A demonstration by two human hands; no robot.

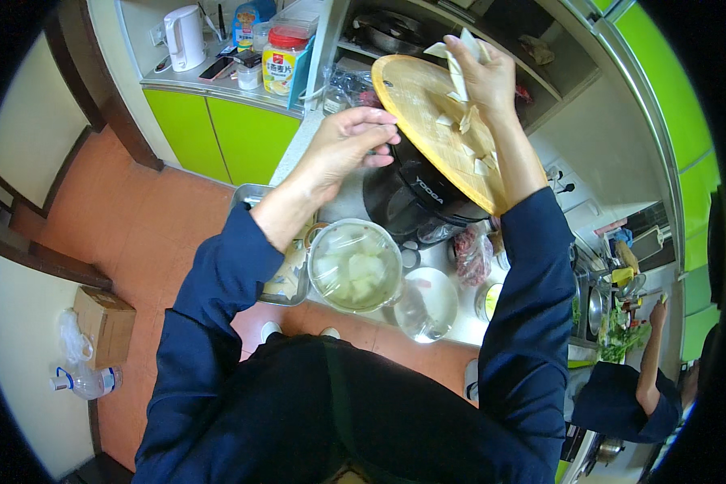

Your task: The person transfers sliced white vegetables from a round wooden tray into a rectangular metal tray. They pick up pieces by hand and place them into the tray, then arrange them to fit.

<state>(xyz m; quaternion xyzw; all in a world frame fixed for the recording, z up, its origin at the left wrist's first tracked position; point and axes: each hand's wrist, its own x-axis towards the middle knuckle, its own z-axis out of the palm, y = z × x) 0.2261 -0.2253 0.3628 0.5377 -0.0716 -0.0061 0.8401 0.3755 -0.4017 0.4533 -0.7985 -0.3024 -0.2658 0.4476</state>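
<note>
Several pale, thin sheet pieces of food (455, 66) are pinched in my right hand (490, 75), raised over a round wooden board (420, 103). More small flat scraps (467, 150) lie on that board, which slants on top of a black YOOGA appliance (411, 187). My left hand (357, 139) is at the board's left rim, its fingers curled; whether they grip anything is unclear. Below my left forearm, a metal tray (305, 284) contains similar flat pieces. Beside it, a bowl (397, 269) under clear film has pale green chunks in it.
A white plate (438, 296) stands near the counter's front edge. Bagged reddish meat (473, 257) lies beyond it. At back left are a white kettle (184, 39) and a red-lidded jar (280, 60). Another person (629, 387) is at the sink side, right.
</note>
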